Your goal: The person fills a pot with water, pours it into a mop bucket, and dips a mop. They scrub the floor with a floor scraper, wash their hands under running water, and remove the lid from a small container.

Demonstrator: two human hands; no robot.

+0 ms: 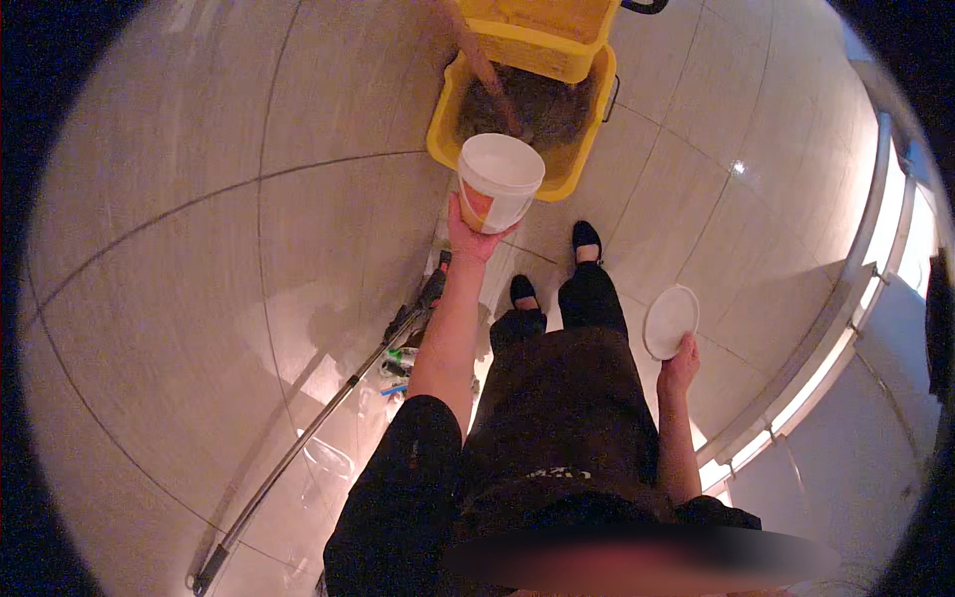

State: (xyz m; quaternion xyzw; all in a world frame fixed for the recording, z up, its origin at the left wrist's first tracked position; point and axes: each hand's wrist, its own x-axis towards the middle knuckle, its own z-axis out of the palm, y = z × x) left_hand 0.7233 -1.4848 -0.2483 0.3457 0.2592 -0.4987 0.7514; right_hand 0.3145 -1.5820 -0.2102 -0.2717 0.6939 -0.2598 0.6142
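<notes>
My left hand [471, 240] grips a white plastic tub [515, 195] from below, its open mouth tilted up toward me. An orange-red label covers part of the tub's side. Inside, its pale walls show; any contents are hard to tell. My right hand [677, 367], held lower and out to the right, pinches a round white lid [671, 322] by its edge. Beyond the tub stands a yellow mop bucket [440, 130] holding dark, murky water [556, 104]. The tub appears in front of the bucket's near part and hides some of it.
A wooden handle [481, 63] slants into the bucket, under a yellow wringer [533, 48]. At left, a long metal pole [298, 440] with a dark head [425, 291] lies near green-and-white litter [399, 360]. A curved, lit metal rail [835, 298] borders the tiled floor [179, 261] at right.
</notes>
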